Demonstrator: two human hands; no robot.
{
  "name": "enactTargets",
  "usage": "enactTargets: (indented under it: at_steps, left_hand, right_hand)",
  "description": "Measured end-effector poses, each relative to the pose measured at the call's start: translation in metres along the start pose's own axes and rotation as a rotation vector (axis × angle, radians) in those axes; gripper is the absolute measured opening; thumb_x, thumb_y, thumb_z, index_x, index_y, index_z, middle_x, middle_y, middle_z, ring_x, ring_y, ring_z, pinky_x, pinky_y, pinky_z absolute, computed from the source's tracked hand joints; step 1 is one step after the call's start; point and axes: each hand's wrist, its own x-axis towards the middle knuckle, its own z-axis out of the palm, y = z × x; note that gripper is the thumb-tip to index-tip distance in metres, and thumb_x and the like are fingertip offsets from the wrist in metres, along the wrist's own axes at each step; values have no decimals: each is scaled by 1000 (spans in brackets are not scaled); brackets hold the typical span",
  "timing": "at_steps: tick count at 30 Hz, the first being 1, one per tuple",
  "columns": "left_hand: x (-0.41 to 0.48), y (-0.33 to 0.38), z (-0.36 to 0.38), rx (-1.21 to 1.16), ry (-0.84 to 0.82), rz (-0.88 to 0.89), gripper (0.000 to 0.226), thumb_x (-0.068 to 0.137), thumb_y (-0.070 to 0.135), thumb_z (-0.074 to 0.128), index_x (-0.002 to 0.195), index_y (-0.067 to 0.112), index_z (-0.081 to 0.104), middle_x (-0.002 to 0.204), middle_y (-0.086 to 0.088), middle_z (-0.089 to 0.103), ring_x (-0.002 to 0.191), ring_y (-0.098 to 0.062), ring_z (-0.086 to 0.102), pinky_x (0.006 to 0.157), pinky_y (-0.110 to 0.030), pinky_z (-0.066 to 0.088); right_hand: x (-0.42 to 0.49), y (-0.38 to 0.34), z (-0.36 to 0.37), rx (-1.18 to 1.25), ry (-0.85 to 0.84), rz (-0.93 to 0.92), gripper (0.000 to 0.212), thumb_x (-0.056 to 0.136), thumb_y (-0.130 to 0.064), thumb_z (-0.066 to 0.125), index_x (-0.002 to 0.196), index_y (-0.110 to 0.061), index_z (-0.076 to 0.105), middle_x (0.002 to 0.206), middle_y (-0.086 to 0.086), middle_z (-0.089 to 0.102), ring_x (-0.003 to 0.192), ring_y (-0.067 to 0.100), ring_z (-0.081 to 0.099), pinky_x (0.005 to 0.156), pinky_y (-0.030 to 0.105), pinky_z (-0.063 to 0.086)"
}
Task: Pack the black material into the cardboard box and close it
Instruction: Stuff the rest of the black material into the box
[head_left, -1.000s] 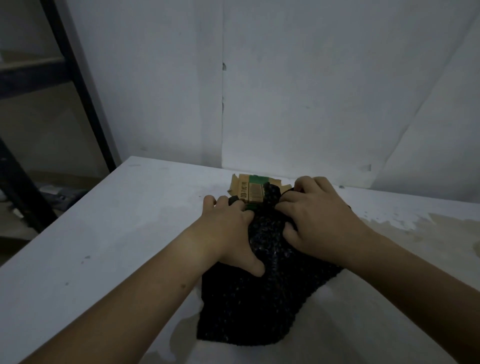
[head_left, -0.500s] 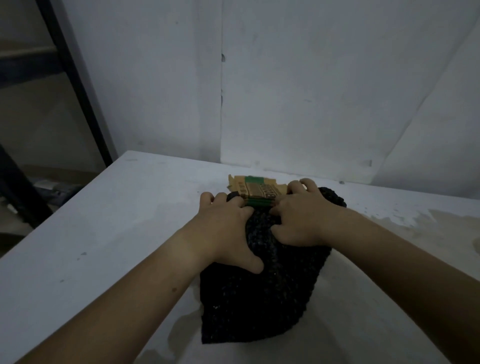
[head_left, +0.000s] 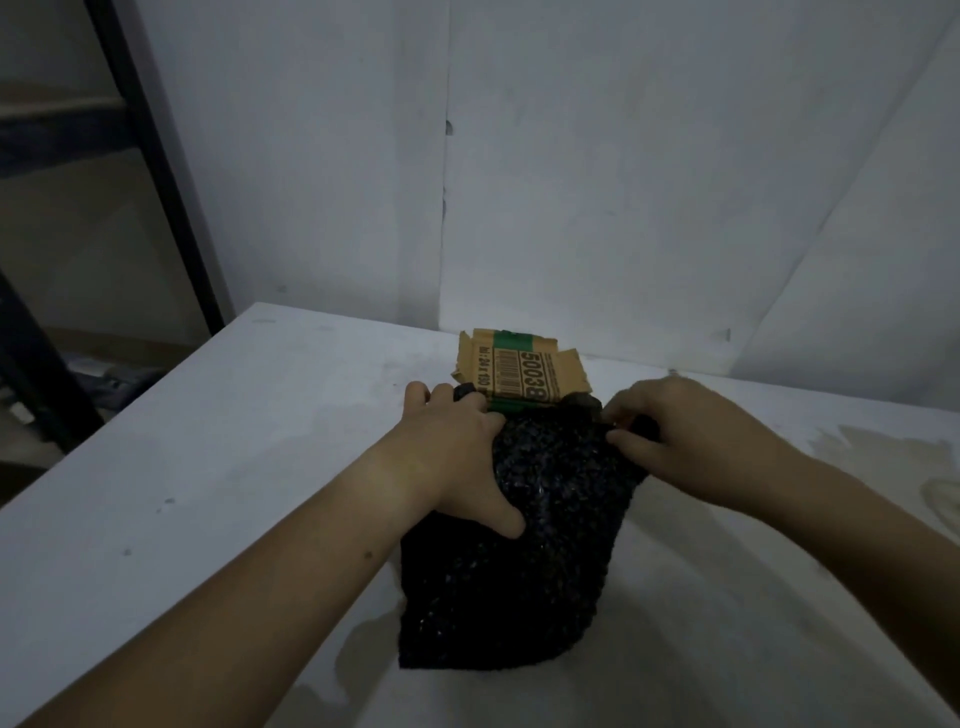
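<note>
A black, glittery mesh material (head_left: 519, 561) lies bunched on the white table (head_left: 208, 467), stretching from the box toward me. Behind it sits a small cardboard box (head_left: 524, 371) with green tape, a barcode and printed numbers, its flaps open; the material hides its lower part. My left hand (head_left: 457, 457) rests on the material's far left part, thumb spread across the top, fingertips at the box's left corner. My right hand (head_left: 675, 431) pinches the material's far right edge next to the box.
White wall panels (head_left: 623, 182) stand right behind the table. A dark metal frame (head_left: 150, 166) rises at the left beyond the table's edge. Brownish stains (head_left: 893, 457) mark the table at the right.
My right hand has moved off the top of the material to its right edge and now pinches it. More of the box's flap shows. My left hand has stayed in place.
</note>
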Motion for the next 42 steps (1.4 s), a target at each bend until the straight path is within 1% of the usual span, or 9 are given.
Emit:
enactTargets:
  at_steps: [7,14,20,23,27,30,33,36,42]
  left_hand:
    - [1,0,-2,14,-8,-2,103,50,84,59,136,28,49,126,3,48,118,-25,39,104,-44,23]
    - [2,-1,1,8,16,14,101,46,85,56,130,29,52,126,5,48,118,-24,37,105,-43,23]
    - [4,-2,2,-5,37,22,98,44,86,52,126,33,54,122,6,48,116,-22,38,103,-41,23]
    - [3,0,1,5,33,24,98,45,85,54,128,32,53,122,6,48,115,-22,38,103,-41,23]
    - [1,1,-3,-12,-13,-2,97,47,84,57,128,31,54,123,4,48,115,-24,38,103,-42,23]
    - [1,1,-4,2,-31,-9,95,51,84,61,129,30,53,123,3,48,115,-25,38,103,-43,25]
    - [0,1,-4,6,-29,-10,103,53,83,63,138,27,49,130,2,47,118,-26,37,105,-43,24]
    - [0,1,-3,15,-26,-6,106,53,84,61,140,26,47,130,2,46,119,-26,36,105,-43,24]
    - [0,2,-4,7,-34,-10,103,49,85,57,134,28,51,126,2,47,117,-25,37,104,-43,24]
  right_hand:
    - [12,-15,6,-75,172,-131,11,89,-35,63,96,-31,70,87,-10,68,83,16,59,70,32,45]
    - [24,-35,3,-425,-59,-198,34,99,-39,37,107,-31,69,114,-8,59,106,21,47,89,37,35]
    - [37,-54,2,-396,-398,-43,52,92,-54,24,59,-21,46,80,-1,49,132,22,34,119,45,5]
    - [48,-57,8,-384,-439,-27,52,93,-56,21,70,-18,49,100,7,61,128,23,38,117,45,9]
    - [43,-54,5,-331,-370,-107,50,90,-56,27,61,-23,49,73,-4,50,113,21,48,106,41,29]
    - [31,-30,-5,-51,-105,-175,32,85,-53,49,94,-27,65,96,-5,63,98,17,59,86,37,47]
    - [14,2,-13,60,-27,7,51,84,-60,53,127,-33,51,127,-11,57,107,15,59,90,37,48]
    - [-4,19,0,254,-205,66,33,88,-57,52,118,-42,55,122,-18,62,101,2,61,89,34,50]
    - [-14,-8,0,324,128,-45,18,86,-45,62,104,-41,59,91,-20,66,82,9,64,79,39,52]
